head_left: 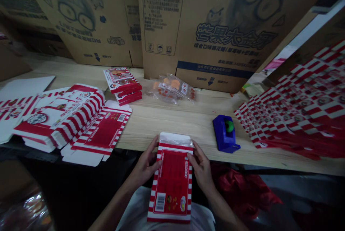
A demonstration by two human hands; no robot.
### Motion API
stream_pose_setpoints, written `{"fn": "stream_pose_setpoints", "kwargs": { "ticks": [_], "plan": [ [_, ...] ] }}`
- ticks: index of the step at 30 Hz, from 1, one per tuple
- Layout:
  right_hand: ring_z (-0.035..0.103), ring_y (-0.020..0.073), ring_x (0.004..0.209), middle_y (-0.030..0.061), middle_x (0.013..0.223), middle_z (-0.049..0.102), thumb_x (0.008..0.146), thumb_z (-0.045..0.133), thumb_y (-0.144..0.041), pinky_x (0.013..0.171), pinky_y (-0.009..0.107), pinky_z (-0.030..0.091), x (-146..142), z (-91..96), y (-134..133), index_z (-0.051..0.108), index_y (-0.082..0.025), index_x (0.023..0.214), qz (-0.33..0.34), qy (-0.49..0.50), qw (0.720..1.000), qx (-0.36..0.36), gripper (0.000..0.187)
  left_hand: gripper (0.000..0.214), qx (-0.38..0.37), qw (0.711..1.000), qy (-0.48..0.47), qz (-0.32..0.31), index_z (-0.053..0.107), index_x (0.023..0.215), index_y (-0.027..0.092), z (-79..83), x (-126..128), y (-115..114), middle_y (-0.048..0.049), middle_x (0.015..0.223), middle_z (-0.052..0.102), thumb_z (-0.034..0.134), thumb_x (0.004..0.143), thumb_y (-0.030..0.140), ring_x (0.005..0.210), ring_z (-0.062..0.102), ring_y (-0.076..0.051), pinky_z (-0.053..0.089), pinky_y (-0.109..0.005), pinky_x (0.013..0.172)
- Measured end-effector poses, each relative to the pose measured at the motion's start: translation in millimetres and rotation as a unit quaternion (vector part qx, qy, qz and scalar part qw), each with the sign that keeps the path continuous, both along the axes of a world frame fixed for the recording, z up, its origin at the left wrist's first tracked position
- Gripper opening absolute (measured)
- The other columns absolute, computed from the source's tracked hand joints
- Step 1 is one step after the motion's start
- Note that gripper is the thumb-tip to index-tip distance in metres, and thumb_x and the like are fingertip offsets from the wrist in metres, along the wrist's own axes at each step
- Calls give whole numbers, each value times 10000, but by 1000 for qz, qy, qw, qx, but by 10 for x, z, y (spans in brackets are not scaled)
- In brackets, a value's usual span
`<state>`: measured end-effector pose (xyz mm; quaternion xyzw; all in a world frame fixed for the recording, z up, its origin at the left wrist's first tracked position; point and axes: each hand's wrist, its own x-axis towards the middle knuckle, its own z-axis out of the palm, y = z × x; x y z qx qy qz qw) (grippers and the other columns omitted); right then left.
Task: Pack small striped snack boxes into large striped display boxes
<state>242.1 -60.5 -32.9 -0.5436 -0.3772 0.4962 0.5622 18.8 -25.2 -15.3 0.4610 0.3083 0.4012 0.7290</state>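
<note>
A red box with red-and-white striped edges [172,180] is held between my two hands just in front of the table edge. Its white top flap stands up at the far end, and clear plastic shows in the opening. My left hand [149,162] grips the left side, thumb on the printed face. On the right side, my right hand [199,162] holds it the same way, with the fingers behind the box partly hidden. A barcode shows near the lower left of the face.
Flat cartons [67,112] are stacked at left, beside small red packs [124,85]. Clear candy bags [174,88] lie before large cardboard boxes [205,55]. A blue tape dispenser [222,139] stands right of centre, near stacked striped boxes [296,105].
</note>
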Motion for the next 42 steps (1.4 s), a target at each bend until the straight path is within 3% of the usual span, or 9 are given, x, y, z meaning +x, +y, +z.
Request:
{"fn": "stream_pose_setpoints", "kwargs": {
  "ticks": [6,10,13,17,23,26,31,34,42],
  "plan": [
    [580,261,1205,68,1338,609,847,645,-414,1017,407,467,78,-90,-59,576,-248,1318,10,-88,996,0,504,730,-19,999,6,-39,313,1471,260,-26,-46,6,-133,1317,587,685,844,289,1151,607,-265,473,-415,1002],
    [651,207,947,43,1027,709,873,606,-368,842,309,512,120,19,-23,681,-234,1042,62,-136,988,39,229,531,-5,997,26,-66,480,1237,249,-16,-40,48,-71,1127,651,749,780,282,990,647,-220,520,-342,857],
    [618,179,863,29,899,664,889,579,-326,784,277,478,124,106,40,669,-219,822,79,-170,979,83,154,225,48,994,95,-4,552,952,202,-7,21,99,-23,894,638,695,824,320,798,610,-157,488,-261,716],
    [592,171,840,23,862,622,846,635,-306,753,272,460,89,141,110,626,-212,720,55,-148,984,84,158,217,125,976,150,98,561,707,164,4,111,163,-36,883,599,670,827,307,843,573,-160,451,-257,757],
    [589,155,736,-14,878,641,752,739,-307,659,266,468,56,177,157,593,-287,1126,49,9,999,-17,402,267,24,984,93,151,537,914,214,13,148,167,43,766,534,734,733,219,679,522,-106,420,-209,634],
    [593,176,818,22,901,643,791,698,-325,735,287,468,82,209,168,704,-233,942,101,-44,994,4,177,391,44,988,108,103,552,1124,246,36,99,191,17,863,548,702,763,232,754,558,-127,455,-240,683],
    [603,203,942,49,939,640,832,668,-358,858,319,463,133,240,139,717,-228,810,128,-138,979,74,141,123,164,964,200,55,733,852,188,86,-24,209,-42,825,579,680,791,280,785,578,-167,461,-276,699],
    [596,226,1072,84,1112,649,883,592,-435,920,340,461,143,266,117,736,-227,887,154,-128,978,63,253,178,153,967,199,53,755,870,191,165,-58,183,-73,913,615,680,804,338,867,597,-190,475,-295,755],
    [647,184,806,37,854,707,780,704,-328,741,288,501,113,430,219,706,-194,852,162,-172,971,28,152,134,108,968,223,26,768,763,181,358,-102,308,-38,735,649,754,708,302,681,599,-149,454,-252,628]
  ]
}}
